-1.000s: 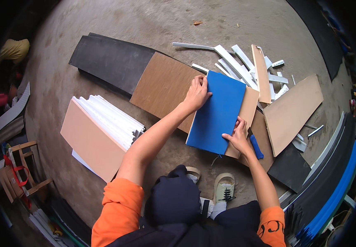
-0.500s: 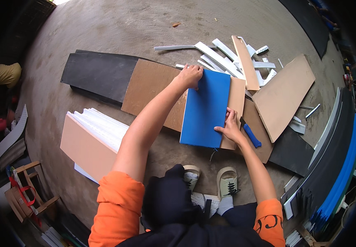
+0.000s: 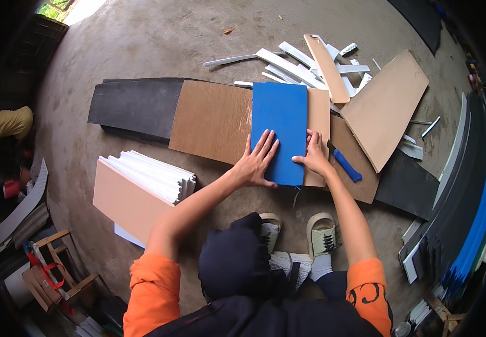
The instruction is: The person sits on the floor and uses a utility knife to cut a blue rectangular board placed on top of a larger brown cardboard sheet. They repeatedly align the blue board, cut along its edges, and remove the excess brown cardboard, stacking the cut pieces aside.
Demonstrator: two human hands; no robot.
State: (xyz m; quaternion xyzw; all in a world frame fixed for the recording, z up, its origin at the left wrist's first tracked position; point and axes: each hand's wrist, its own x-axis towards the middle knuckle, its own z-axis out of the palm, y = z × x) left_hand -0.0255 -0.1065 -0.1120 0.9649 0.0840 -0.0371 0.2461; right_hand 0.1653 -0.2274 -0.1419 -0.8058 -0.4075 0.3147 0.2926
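A blue rectangular sheet (image 3: pixel 279 109) lies on a tan board (image 3: pixel 318 112), which shows along its right side. My left hand (image 3: pixel 256 164) rests open on the lower left part of the blue sheet, fingers spread. At the sheet's right edge is my right hand (image 3: pixel 314 155). Its thumb touches the blue surface and its fingers point away from me beside the edge, apart from the thumb. Just right of that hand lies a knife with a blue handle (image 3: pixel 348 167) on a brown board (image 3: pixel 351 188). Under the stack, a brown wooden board (image 3: pixel 212 121) extends leftward.
Black sheets (image 3: pixel 133 104) lie at the left end. White offcut strips (image 3: pixel 291 67) are scattered beyond the stack. A loose tan board (image 3: pixel 389 106) sits at right, with long black and blue sheets (image 3: pixel 473 219) farther right. White sheets (image 3: pixel 147 174) stand near left. A person in yellow (image 3: pixel 11 124) is far left.
My left hand has come from the blue sheet's far edge to its near left part and now lies flat. The right hand stays at the right edge. The whole view has shifted slightly.
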